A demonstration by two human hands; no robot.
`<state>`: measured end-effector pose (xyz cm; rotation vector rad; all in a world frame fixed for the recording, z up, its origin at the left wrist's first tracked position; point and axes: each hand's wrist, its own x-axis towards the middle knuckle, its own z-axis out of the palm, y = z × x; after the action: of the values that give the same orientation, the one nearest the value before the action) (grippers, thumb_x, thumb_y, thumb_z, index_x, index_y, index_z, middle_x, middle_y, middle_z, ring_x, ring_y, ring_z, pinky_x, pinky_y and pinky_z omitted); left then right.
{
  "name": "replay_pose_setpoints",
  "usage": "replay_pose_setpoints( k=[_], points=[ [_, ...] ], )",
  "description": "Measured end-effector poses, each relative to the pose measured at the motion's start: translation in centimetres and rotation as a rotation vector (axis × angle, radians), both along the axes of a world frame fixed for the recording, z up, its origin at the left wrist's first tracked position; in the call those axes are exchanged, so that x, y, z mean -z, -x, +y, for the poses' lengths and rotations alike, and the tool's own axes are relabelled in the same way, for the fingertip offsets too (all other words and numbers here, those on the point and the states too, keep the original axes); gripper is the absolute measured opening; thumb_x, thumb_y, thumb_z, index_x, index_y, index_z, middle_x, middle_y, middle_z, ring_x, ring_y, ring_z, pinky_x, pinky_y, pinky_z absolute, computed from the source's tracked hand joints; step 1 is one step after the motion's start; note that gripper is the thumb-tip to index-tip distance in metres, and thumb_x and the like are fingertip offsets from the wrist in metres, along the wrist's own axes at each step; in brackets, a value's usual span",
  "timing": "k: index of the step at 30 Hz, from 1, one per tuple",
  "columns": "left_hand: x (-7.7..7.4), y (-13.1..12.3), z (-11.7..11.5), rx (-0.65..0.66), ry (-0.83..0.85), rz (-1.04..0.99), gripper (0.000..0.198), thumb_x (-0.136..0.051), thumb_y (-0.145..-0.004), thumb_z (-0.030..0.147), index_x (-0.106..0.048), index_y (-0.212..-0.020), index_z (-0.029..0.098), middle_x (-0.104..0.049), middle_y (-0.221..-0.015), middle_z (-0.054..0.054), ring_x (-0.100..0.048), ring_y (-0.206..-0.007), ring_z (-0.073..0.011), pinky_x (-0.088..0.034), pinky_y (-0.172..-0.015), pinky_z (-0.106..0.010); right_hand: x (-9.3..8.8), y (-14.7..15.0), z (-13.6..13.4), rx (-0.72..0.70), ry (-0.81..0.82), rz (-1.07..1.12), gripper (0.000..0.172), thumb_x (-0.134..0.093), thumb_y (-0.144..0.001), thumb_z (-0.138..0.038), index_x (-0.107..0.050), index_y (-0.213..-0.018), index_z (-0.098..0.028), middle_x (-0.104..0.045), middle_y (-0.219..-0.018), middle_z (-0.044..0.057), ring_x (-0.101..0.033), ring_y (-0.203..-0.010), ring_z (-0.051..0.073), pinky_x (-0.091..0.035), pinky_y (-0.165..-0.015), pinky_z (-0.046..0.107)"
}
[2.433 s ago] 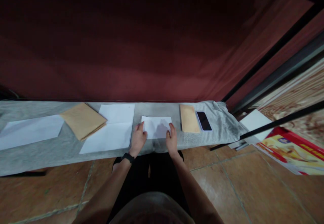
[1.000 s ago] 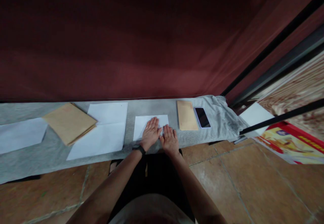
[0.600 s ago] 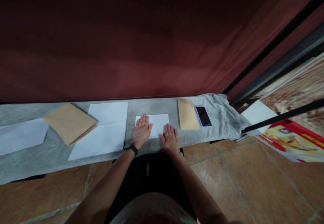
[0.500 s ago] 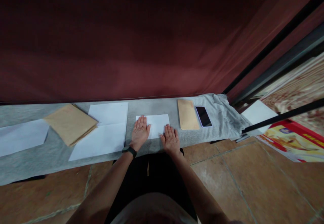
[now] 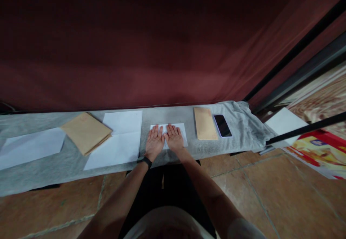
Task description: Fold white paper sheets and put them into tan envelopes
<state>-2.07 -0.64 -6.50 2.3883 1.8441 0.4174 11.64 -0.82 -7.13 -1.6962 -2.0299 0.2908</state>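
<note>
A small white sheet of paper point(image 5: 183, 132), apparently folded, lies flat on the grey cloth in front of me. My left hand point(image 5: 154, 141) rests palm down on its left part, fingers stretched out. Beside it, my right hand point(image 5: 174, 138) presses flat on the paper's middle, its thumb close to or touching the left thumb. Both hands cover much of the sheet. To the right lies a brown envelope point(image 5: 205, 123), and past it a phone point(image 5: 223, 126) with a dark screen.
Left of my hands a large creased white sheet point(image 5: 124, 147) lies partly under a stack of brown envelopes point(image 5: 85, 132). Farther left is a folded white paper point(image 5: 34, 147). Grey cloth point(image 5: 173, 115) covers the narrow table. A black bar point(image 5: 308, 127) and a red-yellow box point(image 5: 321, 149) are at right.
My right hand has slid from the paper's lower right corner inward and up to its middle, next to the left hand. The view has shifted slightly, moving everything rightward.
</note>
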Motion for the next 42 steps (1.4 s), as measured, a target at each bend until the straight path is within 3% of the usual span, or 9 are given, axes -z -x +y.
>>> replay_pose_setpoints(
  k=[8, 17, 27, 42],
  points=[
    [-0.2, -0.2, 0.0, -0.022, 0.005, 0.144, 0.059, -0.029, -0.106, 0.036, -0.038, -0.159, 0.011, -0.031, -0.168, -0.018, -0.028, -0.157, -0.0293, -0.023, -0.128, -0.047, 0.5, -1.7, 0.1, 0.071, 0.002, -0.161, 0.056, -0.038, -0.110, -0.040, -0.043, -0.157, -0.011, -0.039, -0.164, 0.015, -0.038, -0.152, 0.030, -0.027, -0.125, 0.051],
    [0.2, -0.2, 0.1, -0.043, 0.011, 0.130, 0.062, -0.029, -0.106, 0.036, -0.035, -0.159, 0.005, -0.030, -0.168, -0.018, -0.026, -0.158, -0.0294, -0.022, -0.129, -0.046, 1.0, -3.2, -0.6, 0.192, -0.032, -0.191, 0.061, -0.037, -0.109, -0.041, -0.039, -0.157, -0.002, -0.039, -0.162, 0.022, -0.038, -0.152, 0.032, -0.029, -0.124, 0.051],
    [0.9, -0.1, 0.1, -0.132, -0.018, 0.071, 0.067, -0.030, -0.104, 0.038, -0.036, -0.157, -0.002, -0.035, -0.165, -0.023, -0.027, -0.157, -0.0316, -0.024, -0.128, -0.048, 0.8, -4.9, -1.9, 0.253, -0.018, -0.202, 0.062, -0.036, -0.109, -0.041, -0.038, -0.158, -0.004, -0.039, -0.162, 0.022, -0.040, -0.151, 0.033, -0.029, -0.123, 0.052],
    [1.5, 2.2, -2.9, -0.179, -0.072, -0.016, 0.064, -0.028, -0.102, 0.031, -0.039, -0.155, -0.003, -0.037, -0.163, -0.025, -0.031, -0.156, -0.0324, -0.026, -0.127, -0.052, 0.6, -6.0, -3.4, 0.305, -0.065, -0.137, 0.057, -0.037, -0.108, -0.031, -0.042, -0.155, 0.001, -0.042, -0.160, 0.025, -0.041, -0.149, 0.032, -0.032, -0.122, 0.051]
  ],
)
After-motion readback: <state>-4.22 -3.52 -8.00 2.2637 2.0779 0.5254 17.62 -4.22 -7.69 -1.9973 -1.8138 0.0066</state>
